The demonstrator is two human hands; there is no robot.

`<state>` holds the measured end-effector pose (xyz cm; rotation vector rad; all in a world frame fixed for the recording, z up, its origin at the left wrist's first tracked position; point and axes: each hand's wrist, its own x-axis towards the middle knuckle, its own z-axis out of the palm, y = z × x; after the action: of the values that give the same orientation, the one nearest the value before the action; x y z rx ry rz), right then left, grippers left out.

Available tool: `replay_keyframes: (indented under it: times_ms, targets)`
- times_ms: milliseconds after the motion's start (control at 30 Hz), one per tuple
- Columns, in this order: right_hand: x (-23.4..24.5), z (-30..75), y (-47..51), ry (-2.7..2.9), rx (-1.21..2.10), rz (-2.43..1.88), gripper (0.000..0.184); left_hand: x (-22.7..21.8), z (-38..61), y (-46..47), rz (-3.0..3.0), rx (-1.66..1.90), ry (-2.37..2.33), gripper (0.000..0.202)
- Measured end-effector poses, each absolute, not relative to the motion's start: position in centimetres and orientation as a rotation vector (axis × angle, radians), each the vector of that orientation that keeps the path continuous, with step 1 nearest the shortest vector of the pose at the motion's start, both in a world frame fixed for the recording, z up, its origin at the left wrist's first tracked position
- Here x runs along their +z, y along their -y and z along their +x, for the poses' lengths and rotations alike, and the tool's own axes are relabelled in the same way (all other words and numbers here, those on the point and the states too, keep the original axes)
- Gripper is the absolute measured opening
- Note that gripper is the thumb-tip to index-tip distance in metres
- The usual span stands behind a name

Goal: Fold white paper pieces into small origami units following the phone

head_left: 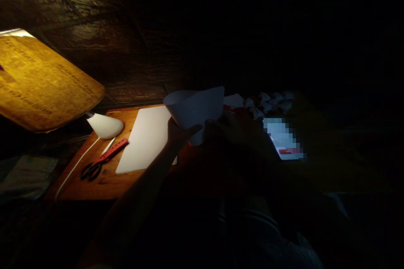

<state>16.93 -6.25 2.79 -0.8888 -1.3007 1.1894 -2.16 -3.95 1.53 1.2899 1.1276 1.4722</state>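
A sheet of white paper (200,109), curled over into a loose cone, is held up above the table. My left hand (179,134) grips its lower left side, with the thumb across the front. At its lower right edge, my right hand (225,128) pinches the paper; this hand is in deep shadow and its fingers show only in part. Flat on the table, left of my left hand, lies a bright white stack or sheet of paper (143,138). Scissors (93,170) with black handles rest farther left, overlapping a red strip with holes (112,151).
A lamp with a yellow printed shade (47,84) and white base (105,126) lights the table's left side (107,187). Its white cord (75,164) runs over the edge. Crumpled paper scraps (271,101) lie at the back right, near a lit phone (282,138). A brick wall stands behind.
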Motion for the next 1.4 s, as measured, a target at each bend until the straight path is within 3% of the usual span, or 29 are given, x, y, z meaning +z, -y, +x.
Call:
replay_keyframes:
  times_ms: [300, 467, 1167, 1400]
  targets:
    - [2.4, 17.0, 5.9, 1.297, 1.141, -0.916, 0.054, 1.4, -2.2, 3.8, 1.282, 1.471, -1.109, 0.08]
    - [2.7, 16.8, 6.0, 1.305, 1.141, -0.894, 0.05, 1.3, -2.2, 3.7, 1.264, 1.498, -1.092, 0.085]
    - [3.1, 16.9, 5.7, 1.394, 1.094, -1.149, 0.022, 2.2, -2.7, 2.8, 0.906, 1.455, -0.894, 0.069]
    - [3.4, 16.9, 6.1, 1.416, 1.112, -1.149, 0.029, 2.5, -2.7, 2.7, 0.956, 1.424, -0.919, 0.074]
